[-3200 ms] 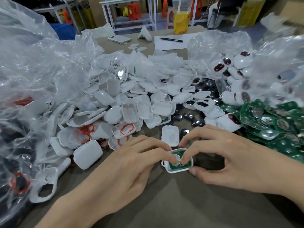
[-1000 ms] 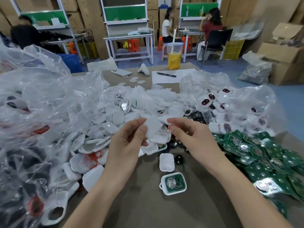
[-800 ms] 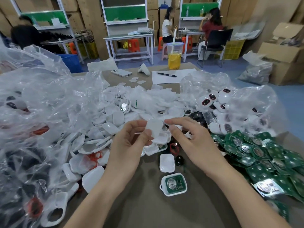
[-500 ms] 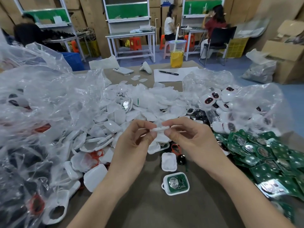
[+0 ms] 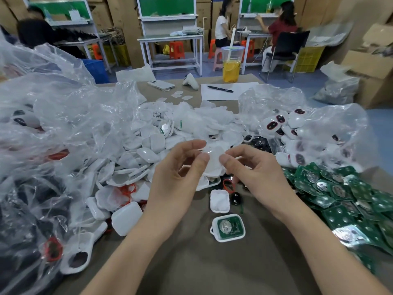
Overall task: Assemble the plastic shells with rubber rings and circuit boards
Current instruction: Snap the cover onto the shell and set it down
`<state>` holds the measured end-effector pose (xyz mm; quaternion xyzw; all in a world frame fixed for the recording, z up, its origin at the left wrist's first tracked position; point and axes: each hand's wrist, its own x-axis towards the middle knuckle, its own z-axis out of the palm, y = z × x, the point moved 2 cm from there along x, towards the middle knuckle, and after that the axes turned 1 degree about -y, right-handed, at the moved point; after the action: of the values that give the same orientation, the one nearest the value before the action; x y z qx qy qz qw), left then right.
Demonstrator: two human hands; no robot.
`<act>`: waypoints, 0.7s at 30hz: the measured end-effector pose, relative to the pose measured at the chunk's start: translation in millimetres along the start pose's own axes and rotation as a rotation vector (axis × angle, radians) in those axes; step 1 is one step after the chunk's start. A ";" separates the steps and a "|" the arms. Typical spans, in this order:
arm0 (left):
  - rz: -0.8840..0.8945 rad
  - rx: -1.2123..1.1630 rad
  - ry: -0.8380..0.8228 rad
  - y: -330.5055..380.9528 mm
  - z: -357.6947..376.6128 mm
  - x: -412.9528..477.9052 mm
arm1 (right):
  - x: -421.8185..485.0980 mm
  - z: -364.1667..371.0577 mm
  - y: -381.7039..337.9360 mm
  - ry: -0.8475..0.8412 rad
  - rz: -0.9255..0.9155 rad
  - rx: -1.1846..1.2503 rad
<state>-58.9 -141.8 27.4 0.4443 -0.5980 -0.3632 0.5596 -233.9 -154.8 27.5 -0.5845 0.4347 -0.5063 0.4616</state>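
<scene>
Plastic shells [image 5: 148, 150] lie in a white heap on the left and far part of the worktop [image 5: 212, 269]. In the middle, the left hand [image 5: 176, 173] pinches the left edge of one white shell [image 5: 213, 161], thumb and fingers clamped on it. The right hand [image 5: 255, 173] pinches its right edge the same way, so this shell is held above the worktop. Nearer, a shell with a green board [image 5: 228, 227] lies flat. At the right lie many circuit boards [image 5: 340, 192].

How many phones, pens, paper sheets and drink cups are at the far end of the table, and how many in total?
Phone: 1
Pen: 1
Paper sheet: 1
Drink cup: 1
Total: 4
</scene>
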 end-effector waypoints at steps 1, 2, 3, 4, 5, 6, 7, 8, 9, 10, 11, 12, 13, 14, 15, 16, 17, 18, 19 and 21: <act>-0.008 -0.020 -0.013 1.4 -1.3 -0.4 | -0.8 0.2 -0.7 -0.003 0.011 0.004; -0.021 -0.039 -0.035 2.5 -2.0 -0.3 | -0.9 0.4 -1.2 -0.002 0.023 0.012; -0.040 -0.060 -0.055 3.7 -2.5 -0.1 | -0.5 0.5 -1.6 -0.004 0.038 0.025; -0.063 -0.086 -0.064 3.9 -2.2 1.0 | 0.1 0.4 -1.4 -0.009 0.059 0.040; -0.088 -0.113 -0.060 3.6 -2.1 2.1 | 0.9 0.3 -0.7 -0.014 0.081 0.054; -0.109 -0.130 -0.049 3.0 -2.0 3.6 | 1.9 -0.1 0.6 -0.016 0.098 0.069; -0.124 -0.132 -0.040 2.5 -1.7 4.9 | 2.9 -1.1 2.1 -0.016 0.109 0.079; -0.132 -0.125 -0.040 2.0 -1.5 5.7 | 3.8 -1.6 3.9 -0.018 0.113 0.085; -0.136 -0.118 -0.045 1.7 -1.4 6.0 | 4.2 -1.7 5.0 -0.024 0.111 0.093; -0.134 -0.114 -0.049 1.6 -1.5 6.1 | 4.6 -1.3 5.5 -0.032 0.106 0.104; -0.130 -0.114 -0.053 1.7 -1.7 6.4 | 4.5 -0.7 5.4 -0.037 0.099 0.116; -0.126 -0.114 -0.055 1.6 -1.8 6.9 | 4.9 -0.1 5.3 -0.039 0.095 0.124; -0.126 -0.114 -0.056 1.3 -2.1 7.4 | 5.1 0.1 5.4 -0.037 0.098 0.130; -0.129 -0.114 -0.055 0.4 -2.2 7.8 | 5.4 0.1 6.2 -0.033 0.103 0.134; -0.131 -0.112 -0.055 -0.8 -2.2 8.0 | 5.8 -0.3 7.2 -0.030 0.107 0.132; -0.136 -0.105 -0.053 -2.4 -1.9 8.3 | 6.1 -0.9 8.4 -0.027 0.109 0.123; -0.144 -0.095 -0.049 -4.3 -1.8 7.9 | 5.9 -1.2 9.6 -0.023 0.110 0.115; -0.151 -0.085 -0.043 -6.1 -1.7 7.8 | 5.9 -1.4 10.1 -0.018 0.109 0.111; -0.159 -0.075 -0.036 -7.2 -1.7 7.7 | 5.7 -1.3 9.8 -0.012 0.108 0.114; -0.166 -0.054 -0.021 -8.2 -1.1 8.1 | 5.4 -1.4 8.2 0.004 0.105 0.119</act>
<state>-56.7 -152.1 22.7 0.4732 -0.5549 -0.4291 0.5329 -235.1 -161.8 20.7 -0.5315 0.4349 -0.5075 0.5204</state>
